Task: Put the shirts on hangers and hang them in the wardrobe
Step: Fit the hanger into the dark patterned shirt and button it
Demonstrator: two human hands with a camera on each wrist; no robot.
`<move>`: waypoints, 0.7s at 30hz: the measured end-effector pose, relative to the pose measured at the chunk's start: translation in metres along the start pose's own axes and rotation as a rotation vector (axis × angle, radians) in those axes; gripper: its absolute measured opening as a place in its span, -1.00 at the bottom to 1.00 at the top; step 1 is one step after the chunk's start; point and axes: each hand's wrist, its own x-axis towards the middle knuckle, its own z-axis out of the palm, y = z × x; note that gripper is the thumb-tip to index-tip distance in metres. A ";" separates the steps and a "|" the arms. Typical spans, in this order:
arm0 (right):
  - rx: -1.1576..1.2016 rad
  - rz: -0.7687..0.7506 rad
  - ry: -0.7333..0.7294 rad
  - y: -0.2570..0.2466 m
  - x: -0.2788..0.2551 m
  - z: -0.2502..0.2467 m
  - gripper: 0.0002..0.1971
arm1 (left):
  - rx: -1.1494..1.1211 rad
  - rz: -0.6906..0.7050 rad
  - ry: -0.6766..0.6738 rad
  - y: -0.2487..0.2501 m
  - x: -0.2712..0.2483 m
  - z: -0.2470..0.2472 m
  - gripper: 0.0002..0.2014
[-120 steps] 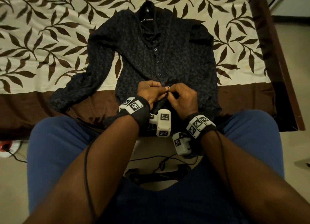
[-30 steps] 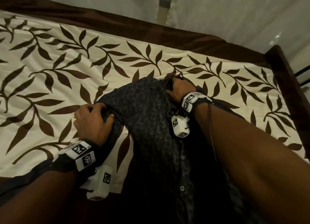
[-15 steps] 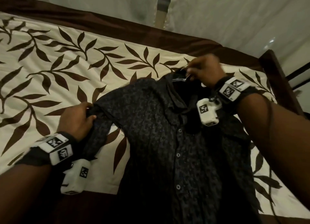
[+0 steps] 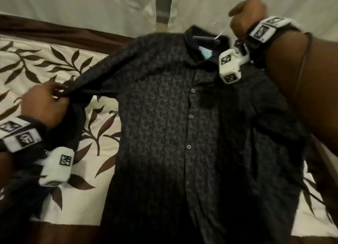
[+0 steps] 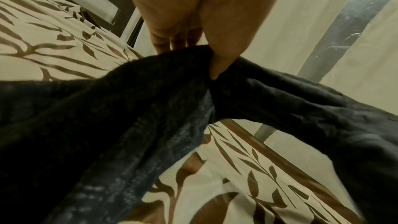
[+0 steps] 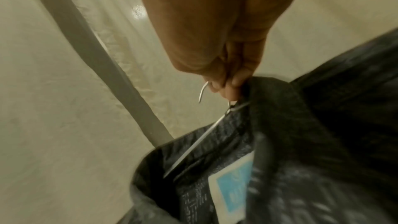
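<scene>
Dark, finely patterned woven button-front shirt (image 4: 182,124) held up above the bed, front facing the camera, small round buttons running down its placket and a pale blue label inside the stiff collar. Right hand (image 4: 245,15), grip closed around the curved hook of a thin silver wire hanger (image 6: 202,93), carries the shirt at the collar; the hanger's straight arm slants down inside the neck opening. Left hand (image 4: 43,104), grip closed, thumb and fingers pinching bunched fabric of one sleeve, draws that sleeve out sideways, the cloth folding into soft creases at the pinch. Beneath lies a smooth cream bedsheet (image 4: 36,60) printed with brown leafy sprigs and edged by a broad dark brown border. Pale, matt curtains (image 4: 91,6) hang behind the bed.
</scene>
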 end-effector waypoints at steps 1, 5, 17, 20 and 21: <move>0.055 -0.008 -0.008 -0.002 -0.004 0.003 -0.60 | 0.080 -0.026 -0.014 0.014 -0.011 0.000 -0.55; 0.140 -0.067 -0.114 -0.002 -0.066 0.015 -0.62 | 0.181 -0.030 0.022 0.042 -0.066 0.007 -0.58; 0.015 0.092 -0.566 0.111 -0.489 -0.011 -0.37 | 0.093 -0.330 -0.739 0.038 -0.290 0.011 -0.37; -0.261 0.210 -0.620 0.118 -0.548 -0.022 -0.09 | 0.112 -0.275 -0.785 0.040 -0.323 -0.004 -0.39; -0.294 0.256 -0.631 0.118 -0.557 -0.022 -0.03 | 0.122 -0.249 -0.787 0.041 -0.329 -0.010 -0.47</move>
